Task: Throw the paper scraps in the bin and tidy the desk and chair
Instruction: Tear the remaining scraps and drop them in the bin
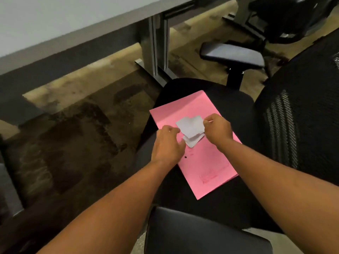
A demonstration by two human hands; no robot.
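Observation:
A pink folder lies flat on the black seat of an office chair. White paper scraps rest in a small pile on the folder's middle. My left hand pinches the pile's left edge, thumb and fingers closed on it. At the right edge of the top scrap my right hand has its fingertips pinched on the paper. Both forearms reach in from the bottom of the view. No bin shows in the frame.
The chair's mesh backrest rises at right, with armrests at near bottom and far side. A grey desk with a metal leg spans the top left. Another black chair stands top right on patterned carpet.

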